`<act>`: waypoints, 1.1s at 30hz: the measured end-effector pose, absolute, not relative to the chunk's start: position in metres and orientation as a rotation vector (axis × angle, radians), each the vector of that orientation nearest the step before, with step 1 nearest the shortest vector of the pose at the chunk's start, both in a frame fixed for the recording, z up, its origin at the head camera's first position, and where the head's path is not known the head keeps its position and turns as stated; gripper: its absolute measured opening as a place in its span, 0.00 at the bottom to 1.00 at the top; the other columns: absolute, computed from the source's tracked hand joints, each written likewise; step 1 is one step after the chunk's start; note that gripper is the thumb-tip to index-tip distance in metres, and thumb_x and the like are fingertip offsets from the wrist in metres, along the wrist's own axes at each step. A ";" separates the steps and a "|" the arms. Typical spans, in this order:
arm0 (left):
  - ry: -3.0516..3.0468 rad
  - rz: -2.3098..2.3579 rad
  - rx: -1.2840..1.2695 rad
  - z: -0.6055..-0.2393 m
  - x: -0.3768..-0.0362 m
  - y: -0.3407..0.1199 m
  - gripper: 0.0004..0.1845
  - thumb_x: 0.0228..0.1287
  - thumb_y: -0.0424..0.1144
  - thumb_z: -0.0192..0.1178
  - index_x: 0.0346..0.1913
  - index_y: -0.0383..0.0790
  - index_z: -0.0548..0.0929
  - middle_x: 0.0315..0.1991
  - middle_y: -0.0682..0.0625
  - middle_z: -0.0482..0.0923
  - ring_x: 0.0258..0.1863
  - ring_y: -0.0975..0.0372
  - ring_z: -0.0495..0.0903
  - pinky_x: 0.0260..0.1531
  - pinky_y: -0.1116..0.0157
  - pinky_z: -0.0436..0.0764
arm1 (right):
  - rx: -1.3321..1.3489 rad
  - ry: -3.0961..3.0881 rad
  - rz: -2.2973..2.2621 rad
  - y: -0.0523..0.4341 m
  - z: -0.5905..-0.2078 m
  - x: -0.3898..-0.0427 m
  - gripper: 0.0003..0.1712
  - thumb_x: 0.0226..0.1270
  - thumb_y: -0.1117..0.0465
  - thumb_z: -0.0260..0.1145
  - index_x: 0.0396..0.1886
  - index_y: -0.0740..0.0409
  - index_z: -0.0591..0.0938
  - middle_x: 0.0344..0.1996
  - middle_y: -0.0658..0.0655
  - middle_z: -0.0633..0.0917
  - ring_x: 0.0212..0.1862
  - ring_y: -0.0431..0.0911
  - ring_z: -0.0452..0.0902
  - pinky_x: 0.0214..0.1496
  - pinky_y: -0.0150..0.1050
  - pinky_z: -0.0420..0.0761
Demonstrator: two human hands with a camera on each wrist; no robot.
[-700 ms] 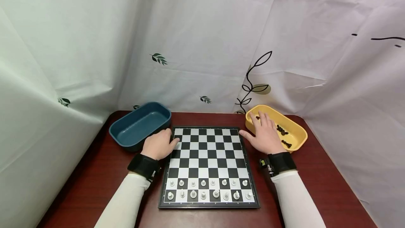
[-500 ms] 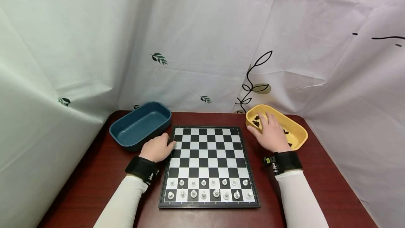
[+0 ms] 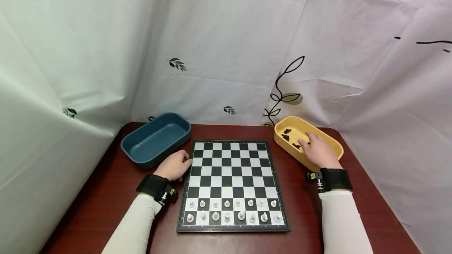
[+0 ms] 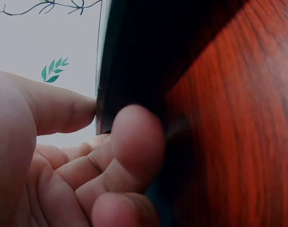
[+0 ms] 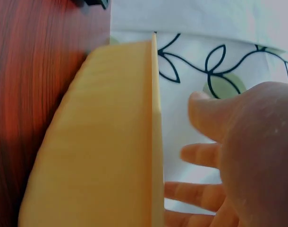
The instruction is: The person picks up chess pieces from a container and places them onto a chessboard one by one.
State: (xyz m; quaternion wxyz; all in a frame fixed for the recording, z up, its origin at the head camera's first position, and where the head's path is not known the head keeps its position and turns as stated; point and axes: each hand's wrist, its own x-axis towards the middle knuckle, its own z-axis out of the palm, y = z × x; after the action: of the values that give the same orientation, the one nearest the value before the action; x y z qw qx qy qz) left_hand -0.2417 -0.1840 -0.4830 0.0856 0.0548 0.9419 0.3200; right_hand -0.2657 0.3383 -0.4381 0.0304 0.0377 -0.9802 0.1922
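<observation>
In the head view, the chessboard (image 3: 231,169) lies flat on a reddish-brown table (image 3: 229,244), its squares crisp black and white inside a black frame, with white chess pieces (image 3: 241,215) standing in two rows along its near edge. Right of the chessboard's far part sits a yellow tray (image 3: 330,142), oblong and round-cornered, with small dark chess pieces (image 3: 285,138) scattered inside. The right hand (image 3: 320,153) is over it, fingers relaxed, nothing visible in its grasp. A deep blue tray (image 3: 155,140) stands left of the chessboard; the left hand (image 3: 174,166) is at the chessboard's left edge. In the left wrist view, its thumb tip touches the chessboard's rim, fingers bent beside it; whether they grip it, I cannot tell. In the right wrist view, thumb and fingers stand apart, some fingertips hidden by the yellow tray's smooth wall.
</observation>
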 end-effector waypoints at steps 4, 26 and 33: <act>2.807 0.957 0.159 -0.485 -0.243 -0.186 0.14 0.85 0.44 0.60 0.56 0.35 0.82 0.24 0.48 0.80 0.15 0.56 0.82 0.20 0.58 0.78 | 0.115 -3.055 0.541 0.345 -0.440 -0.265 0.38 0.91 0.47 0.55 0.78 0.78 0.71 0.72 0.83 0.73 0.75 0.79 0.67 0.74 0.75 0.68; 2.822 0.951 0.217 -0.492 -0.252 -0.190 0.13 0.83 0.47 0.59 0.40 0.43 0.80 0.19 0.48 0.78 0.15 0.56 0.78 0.23 0.59 0.76 | 0.114 -3.178 0.508 0.360 -0.447 -0.266 0.27 0.83 0.53 0.62 0.60 0.73 0.88 0.60 0.76 0.87 0.62 0.76 0.82 0.64 0.72 0.78; 2.831 0.955 0.213 -0.493 -0.251 -0.190 0.13 0.83 0.48 0.59 0.39 0.43 0.80 0.19 0.48 0.77 0.15 0.56 0.78 0.23 0.59 0.75 | 0.133 -3.137 0.542 0.362 -0.451 -0.267 0.21 0.78 0.55 0.66 0.53 0.68 0.92 0.52 0.71 0.91 0.53 0.68 0.87 0.57 0.67 0.82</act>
State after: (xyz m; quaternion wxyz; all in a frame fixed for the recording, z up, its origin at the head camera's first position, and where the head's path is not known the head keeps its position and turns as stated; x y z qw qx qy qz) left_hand -0.2508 -0.1896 -0.4930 0.0731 0.0710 0.9426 0.3180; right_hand -0.2670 0.3620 -0.4507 -0.0225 0.0418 -0.9843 0.1702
